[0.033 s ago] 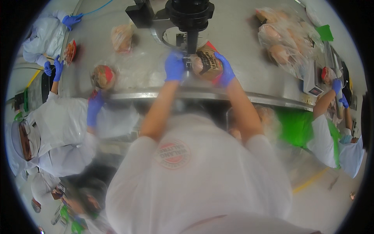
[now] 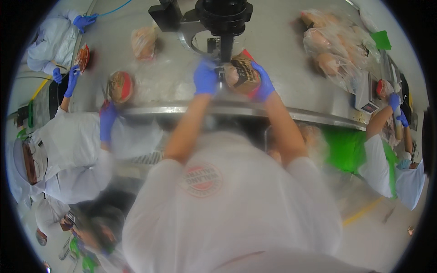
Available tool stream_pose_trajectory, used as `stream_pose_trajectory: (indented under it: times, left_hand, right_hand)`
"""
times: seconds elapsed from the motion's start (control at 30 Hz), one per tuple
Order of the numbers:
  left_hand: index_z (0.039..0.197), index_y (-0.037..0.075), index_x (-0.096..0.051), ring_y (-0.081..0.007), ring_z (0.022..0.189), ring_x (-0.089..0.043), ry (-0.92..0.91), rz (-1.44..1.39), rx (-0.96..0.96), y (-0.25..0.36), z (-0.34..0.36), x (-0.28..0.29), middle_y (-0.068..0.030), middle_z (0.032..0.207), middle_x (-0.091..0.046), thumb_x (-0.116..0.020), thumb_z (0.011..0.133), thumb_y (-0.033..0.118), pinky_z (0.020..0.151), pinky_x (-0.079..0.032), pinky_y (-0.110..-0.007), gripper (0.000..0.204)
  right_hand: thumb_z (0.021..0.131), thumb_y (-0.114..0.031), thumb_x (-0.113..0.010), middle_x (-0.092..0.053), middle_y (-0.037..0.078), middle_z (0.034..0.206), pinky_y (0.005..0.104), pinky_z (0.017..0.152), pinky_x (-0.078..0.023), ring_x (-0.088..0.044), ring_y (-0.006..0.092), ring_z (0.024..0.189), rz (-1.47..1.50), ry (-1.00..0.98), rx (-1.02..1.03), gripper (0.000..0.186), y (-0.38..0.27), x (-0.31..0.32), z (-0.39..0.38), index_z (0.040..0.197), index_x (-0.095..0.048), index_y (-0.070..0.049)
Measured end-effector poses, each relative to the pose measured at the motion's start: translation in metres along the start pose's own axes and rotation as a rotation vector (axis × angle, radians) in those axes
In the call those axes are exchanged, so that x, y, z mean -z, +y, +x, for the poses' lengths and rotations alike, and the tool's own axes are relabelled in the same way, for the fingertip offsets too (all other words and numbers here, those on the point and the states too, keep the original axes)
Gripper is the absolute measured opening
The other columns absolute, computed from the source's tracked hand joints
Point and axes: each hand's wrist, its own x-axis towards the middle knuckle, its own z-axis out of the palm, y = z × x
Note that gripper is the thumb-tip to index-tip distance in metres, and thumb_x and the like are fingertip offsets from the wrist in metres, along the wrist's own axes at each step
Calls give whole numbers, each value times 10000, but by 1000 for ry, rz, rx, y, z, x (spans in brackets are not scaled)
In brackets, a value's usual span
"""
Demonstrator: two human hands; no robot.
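Observation:
Blue gloves cover both my hands at the steel table's near edge. My right hand (image 2: 263, 83) grips the far right side of a bagged chicken (image 2: 245, 76), in a brown and red printed bag with dark lettering. The bag's gathered end points left, toward a black clipping machine (image 2: 224, 45) that hangs over the table. My left hand (image 2: 205, 78) is just left of the machine's lower part, across from the bag. Its fingers are smeared by motion, so what they hold does not show.
On the steel table (image 2: 170, 63), several bagged chickens (image 2: 330, 50) lie heaped at the right by a scale (image 2: 365, 93). Another bagged chicken (image 2: 144, 43) and one in a red-brown bag (image 2: 121, 86) lie left. A co-worker's gloved hand (image 2: 108, 120) holds a tool there. Other people stand both sides.
My hands and the bagged chicken stay nearly in place. The co-worker's gloved hand at the left has drawn back a little from the red-brown bag.

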Motion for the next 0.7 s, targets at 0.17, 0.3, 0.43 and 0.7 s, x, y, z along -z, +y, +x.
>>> stream_pose_trajectory:
  times: [0.17, 0.3, 0.43, 0.7]
  left_hand:
    - [1000, 40, -579, -339, 819, -613, 43, 38, 57, 1, -7, 0, -175, 869, -637, -537, 844, 161, 705, -460, -374, 203]
    - [923, 27, -587, -250, 712, -605, -27, 115, 66, -17, 10, 4, -139, 794, -633, -549, 844, 198, 651, -452, -339, 192]
    - [898, 5, -591, -255, 714, -593, -137, 69, 255, -39, 24, 3, -150, 781, -621, -534, 832, 307, 658, -449, -349, 314]
    - [892, 40, -621, -85, 620, -471, -326, -174, 350, 12, -5, 33, 3, 687, -551, -551, 866, 319, 579, -371, -240, 288]
  right_hand:
    - [809, -306, -613, -604, 121, 1094, 403, 884, -470, -590, 252, 981, 39, -13, 79, 452, 26, 2, -6, 1170, -517, -51]
    - [806, -353, -568, -564, 129, 1139, 409, 905, -444, -562, 261, 1009, 65, -20, 46, 523, 25, 7, 1, 1220, -464, -50]
    - [840, -416, -451, -493, 146, 1221, 420, 935, -410, -509, 271, 1084, -17, -69, 17, 597, 11, 8, 9, 1304, -373, -48]
    - [877, -363, -419, -517, 134, 1197, 408, 910, -433, -529, 261, 1045, -34, -49, -119, 495, -4, 7, 7, 1250, -434, -38]
